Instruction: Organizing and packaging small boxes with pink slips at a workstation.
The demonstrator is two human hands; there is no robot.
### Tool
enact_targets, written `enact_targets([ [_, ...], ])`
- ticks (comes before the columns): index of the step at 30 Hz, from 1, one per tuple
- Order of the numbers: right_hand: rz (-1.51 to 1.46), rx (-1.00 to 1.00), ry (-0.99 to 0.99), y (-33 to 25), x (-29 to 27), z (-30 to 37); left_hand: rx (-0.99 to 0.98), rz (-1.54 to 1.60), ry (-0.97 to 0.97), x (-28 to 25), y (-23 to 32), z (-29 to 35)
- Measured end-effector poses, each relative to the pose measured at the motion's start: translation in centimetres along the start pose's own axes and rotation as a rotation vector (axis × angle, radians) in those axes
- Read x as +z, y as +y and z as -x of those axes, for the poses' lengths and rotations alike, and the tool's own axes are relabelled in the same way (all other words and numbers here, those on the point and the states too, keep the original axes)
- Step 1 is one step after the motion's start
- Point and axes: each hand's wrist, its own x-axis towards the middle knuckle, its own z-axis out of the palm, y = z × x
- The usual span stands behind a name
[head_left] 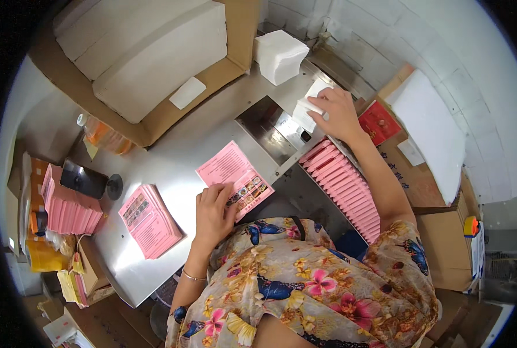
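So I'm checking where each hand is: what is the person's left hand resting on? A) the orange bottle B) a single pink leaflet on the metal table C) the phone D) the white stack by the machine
B: the left hand lies flat on a single pink leaflet on the metal table.

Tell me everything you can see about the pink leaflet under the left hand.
The pink leaflet is a single thin paper sheet, lying flat and askew on the steel table. Most of it carries fine print, too small to read; its near end has a grid of small coloured pictures. The left hand presses on that near end. It lies apart from the leaflet stack to its left.
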Motion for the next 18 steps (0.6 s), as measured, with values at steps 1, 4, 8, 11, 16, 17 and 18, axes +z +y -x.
enact_targets([
  [1, 0.001, 0.002, -0.001, -0.2, 0.0, 0.0, 0.016, 0.018, 0.008, 0.2, 0.1, -0.2],
  [4, 0.029, -0.022, 0.026, -0.4, 0.0, 0.0, 0.042, 0.044, 0.012, 0.4, -0.1, -0.6],
  [8, -0.007, 0.032, -0.073, 0.3, 0.2, -0.2, 0.054, 0.051, 0.020, 0.6, -0.3, -0.7],
  [11, -0.019, 0.030, -0.088, 0.3, -0.1, -0.4, -0.018, 0.082, -0.061, 0.5, -0.6, -0.3],
  [16, 0.029, 0.047, -0.001, 4.4, 1.8, 0.4, 0.059, -0.074, -0.016, 1.2, -0.4, 0.1],
  [17, 0.025, 0.045, -0.004, 4.0, 1.7, 0.4, 0.072, -0.164, -0.011, 1.3, -0.6, 0.1],
  [18, -0.059, -0.035, 0.044, 3.0, 1.5, 0.3, 0.059, -0.169, -0.010, 1.5, -0.8, 0.0],
])
